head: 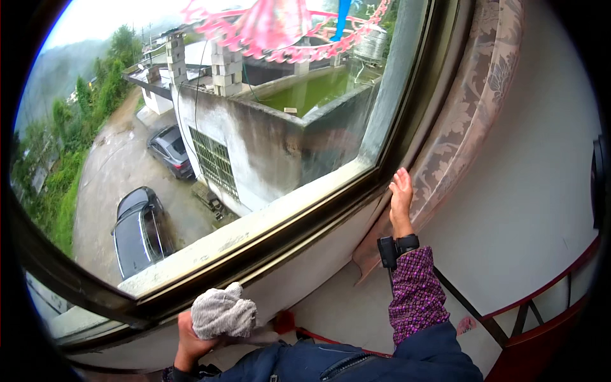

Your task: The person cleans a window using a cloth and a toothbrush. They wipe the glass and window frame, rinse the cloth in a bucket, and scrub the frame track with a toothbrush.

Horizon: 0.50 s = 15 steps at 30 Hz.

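Observation:
A bunched grey cloth [224, 313] is in my left hand [187, 341], just inside the lower window frame [267, 250]. The cloth hides most of the fingers. My right hand [402, 198] is raised at the window's lower right corner, its fingers stretched out against or very close to the edge of a patterned pinkish curtain [458, 153]. I cannot tell whether it presses on the curtain. No object shows in that hand. A black device is strapped on the right wrist [387, 252]. The window glass [305, 157] spans the view ahead.
A pink hanging rack [286, 43] shows at the top of the window. Outside are two parked cars [138, 229] and a concrete building [267, 143] with a green water tank. Inside, dark red wooden furniture [549, 329] stands at the lower right.

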{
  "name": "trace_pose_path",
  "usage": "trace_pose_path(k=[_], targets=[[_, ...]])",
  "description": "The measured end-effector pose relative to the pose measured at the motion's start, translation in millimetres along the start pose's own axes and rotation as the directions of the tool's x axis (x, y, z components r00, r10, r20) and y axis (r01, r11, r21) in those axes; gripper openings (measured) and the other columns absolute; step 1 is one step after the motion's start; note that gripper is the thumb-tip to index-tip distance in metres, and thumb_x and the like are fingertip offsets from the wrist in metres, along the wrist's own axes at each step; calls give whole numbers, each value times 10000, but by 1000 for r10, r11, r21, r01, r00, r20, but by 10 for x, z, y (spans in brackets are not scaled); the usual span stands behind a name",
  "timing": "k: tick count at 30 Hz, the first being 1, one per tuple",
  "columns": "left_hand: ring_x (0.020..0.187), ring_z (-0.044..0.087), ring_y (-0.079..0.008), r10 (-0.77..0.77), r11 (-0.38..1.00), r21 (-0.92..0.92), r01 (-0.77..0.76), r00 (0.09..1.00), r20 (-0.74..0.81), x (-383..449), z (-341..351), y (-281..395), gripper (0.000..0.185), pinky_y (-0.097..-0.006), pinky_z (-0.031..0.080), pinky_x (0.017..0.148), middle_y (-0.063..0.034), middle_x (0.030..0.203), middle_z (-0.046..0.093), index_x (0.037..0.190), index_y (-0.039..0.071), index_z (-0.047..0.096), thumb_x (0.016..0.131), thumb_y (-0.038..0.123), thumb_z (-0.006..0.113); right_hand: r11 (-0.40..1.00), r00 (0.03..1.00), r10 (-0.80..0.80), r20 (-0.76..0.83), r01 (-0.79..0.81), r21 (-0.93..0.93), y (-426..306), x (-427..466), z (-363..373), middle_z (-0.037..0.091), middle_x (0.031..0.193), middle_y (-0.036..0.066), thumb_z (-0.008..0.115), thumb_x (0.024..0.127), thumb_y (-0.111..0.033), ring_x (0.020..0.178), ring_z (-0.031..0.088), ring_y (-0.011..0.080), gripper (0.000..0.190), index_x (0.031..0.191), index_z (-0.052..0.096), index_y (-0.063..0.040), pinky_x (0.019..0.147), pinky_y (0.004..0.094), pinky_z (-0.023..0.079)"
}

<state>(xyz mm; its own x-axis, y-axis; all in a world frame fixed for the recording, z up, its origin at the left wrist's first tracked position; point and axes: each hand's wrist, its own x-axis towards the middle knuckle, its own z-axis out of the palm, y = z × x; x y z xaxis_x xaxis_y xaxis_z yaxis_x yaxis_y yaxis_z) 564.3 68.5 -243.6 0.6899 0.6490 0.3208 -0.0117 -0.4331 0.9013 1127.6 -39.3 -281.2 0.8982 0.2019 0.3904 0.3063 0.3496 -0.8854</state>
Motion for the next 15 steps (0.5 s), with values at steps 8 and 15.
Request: trace_pose_path(k=[8,15], targets=[[767,695,-364,427,755,616,-224,881,-202,415,116,-240,508,-380,540,691,-180,882,700,1040,-38,665,652,242,838,665,931,-354,86,315,-677,334,766,277,497,1315,252,481,758,78,1196,492,427,634,1383,412,-1,1019,441,422],[823,672,-354,629,526,833,-170,737,-247,358,-135,-981,418,-418,514,722,-179,955,692,1011,7,649,692,207,830,594,916,-401,-6,255,-763,415,636,583,322,1452,276,460,759,99,1346,339,420,697,1436,301,51,1122,440,312]])
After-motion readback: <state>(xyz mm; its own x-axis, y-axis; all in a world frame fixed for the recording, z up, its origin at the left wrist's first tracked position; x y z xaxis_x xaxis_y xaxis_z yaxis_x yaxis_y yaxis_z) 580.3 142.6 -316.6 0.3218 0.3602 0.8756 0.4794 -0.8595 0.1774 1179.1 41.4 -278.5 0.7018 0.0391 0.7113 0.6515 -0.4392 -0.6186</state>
